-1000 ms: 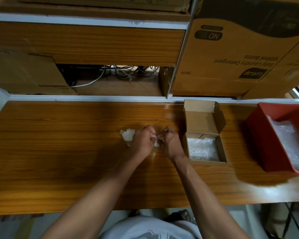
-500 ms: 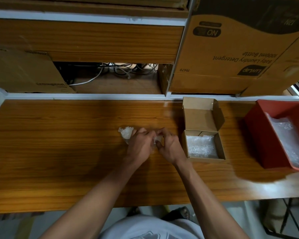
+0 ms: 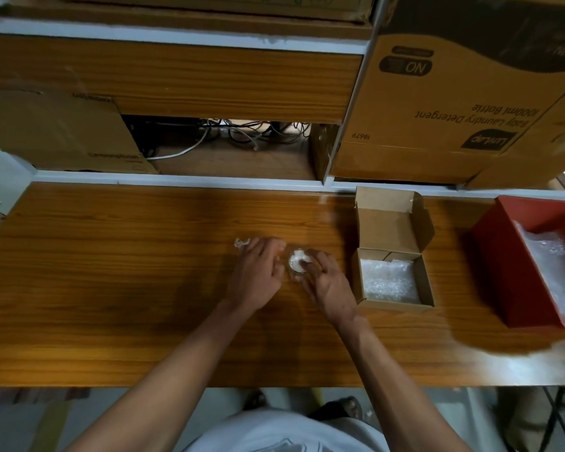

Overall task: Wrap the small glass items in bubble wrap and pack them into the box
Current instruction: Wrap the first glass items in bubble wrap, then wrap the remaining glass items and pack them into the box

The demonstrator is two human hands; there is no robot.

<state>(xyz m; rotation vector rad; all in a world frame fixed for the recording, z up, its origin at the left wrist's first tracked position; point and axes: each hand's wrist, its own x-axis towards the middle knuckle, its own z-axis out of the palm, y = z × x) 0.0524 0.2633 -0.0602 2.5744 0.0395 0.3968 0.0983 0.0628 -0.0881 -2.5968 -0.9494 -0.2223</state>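
A small round glass item (image 3: pixel 296 258) with white wrap stuffed in it stands on the wooden table (image 3: pixel 111 272) between my hands. My right hand (image 3: pixel 330 283) grips it from the right, one fingertip on its top. My left hand (image 3: pixel 258 272) lies just left of it, fingers stretched over a piece of bubble wrap (image 3: pixel 242 243) whose crumpled end sticks out beyond the fingers. The open small cardboard box (image 3: pixel 392 223) sits right of my right hand, its lid up, with bubble wrap (image 3: pixel 385 282) lining the inside.
A red bin (image 3: pixel 516 272) holding sheets of bubble wrap stands at the table's right end. Large cardboard cartons (image 3: pixel 437 109) and a cable-filled shelf gap (image 3: pixel 229 135) lie behind the table's back edge.
My hands have lowered and spread apart a little. The glass item, hidden between my pinching fingers before, now shows on the table. My left hand has flattened over the wrap.
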